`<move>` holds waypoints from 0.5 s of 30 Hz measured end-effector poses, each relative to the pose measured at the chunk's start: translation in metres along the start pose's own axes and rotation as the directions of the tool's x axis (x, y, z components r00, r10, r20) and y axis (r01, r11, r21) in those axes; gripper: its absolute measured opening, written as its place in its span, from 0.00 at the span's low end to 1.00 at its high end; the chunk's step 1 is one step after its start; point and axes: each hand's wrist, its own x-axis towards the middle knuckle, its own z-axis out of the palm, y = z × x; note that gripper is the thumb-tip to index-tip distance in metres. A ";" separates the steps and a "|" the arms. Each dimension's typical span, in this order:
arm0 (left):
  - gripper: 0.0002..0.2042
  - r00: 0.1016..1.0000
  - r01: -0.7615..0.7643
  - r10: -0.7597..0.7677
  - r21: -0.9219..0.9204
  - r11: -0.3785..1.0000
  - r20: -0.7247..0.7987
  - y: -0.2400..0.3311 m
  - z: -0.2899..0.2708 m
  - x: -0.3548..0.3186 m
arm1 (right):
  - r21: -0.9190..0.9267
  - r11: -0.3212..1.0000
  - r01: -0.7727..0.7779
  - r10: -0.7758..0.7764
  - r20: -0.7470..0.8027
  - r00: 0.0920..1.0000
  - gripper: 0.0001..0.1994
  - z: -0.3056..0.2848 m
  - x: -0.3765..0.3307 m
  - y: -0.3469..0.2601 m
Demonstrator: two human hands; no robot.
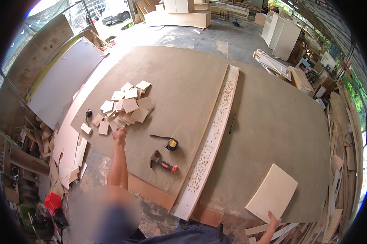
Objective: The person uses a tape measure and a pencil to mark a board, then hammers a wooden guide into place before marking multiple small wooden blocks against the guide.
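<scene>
My left hand [119,133] is closed at the near edge of a loose pile of small square wooden pieces [130,105]. Whatever its fingers hold, if anything, is hidden. At the lower right, my right hand [274,219] grips the near edge of a pale rectangular wooden board [273,192], a finger showing on its top face. Between the hands lie a claw hammer [163,162] with a black and red handle and a tape measure [172,144] with its blade partly out. A long narrow white board [210,148] dotted with small specks runs lengthwise over the worktable [179,81].
A thin dark rod [232,123] lies right of the long board. By the table's left edge sit a small black object [89,113] and a single wooden piece [86,128]. Scrap wood [340,150] is heaped on the right; a large white sheet [67,81] leans at left.
</scene>
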 end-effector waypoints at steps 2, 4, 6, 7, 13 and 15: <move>0.15 0.997 -0.067 0.071 0.086 0.994 -0.037 -0.003 0.012 0.051 | 0.258 0.961 0.101 -0.120 0.056 0.991 0.45 0.001 -0.019 -0.001; 0.17 0.986 -0.088 0.110 0.179 0.980 -0.121 -0.001 0.026 0.095 | 0.286 0.958 0.002 -0.030 0.093 0.995 0.39 -0.001 -0.029 -0.006; 0.13 0.934 -0.131 0.249 0.401 0.907 -0.258 -0.008 0.044 0.126 | 0.330 0.943 -0.040 0.030 0.034 0.999 0.34 -0.001 -0.042 -0.009; 0.14 0.944 -0.114 0.217 0.371 0.922 -0.249 -0.012 0.049 0.134 | 0.242 0.967 -0.086 0.101 -0.049 0.994 0.35 -0.001 -0.046 -0.014; 0.15 0.986 0.016 0.035 0.300 0.954 -0.164 0.008 0.090 0.135 | 0.119 0.944 -0.309 0.330 -0.271 0.904 0.42 0.022 -0.113 -0.032; 0.13 0.985 0.000 0.047 0.272 0.962 -0.165 0.012 0.080 0.129 | 0.222 0.953 -0.209 0.264 -0.261 0.928 0.40 0.042 -0.144 -0.044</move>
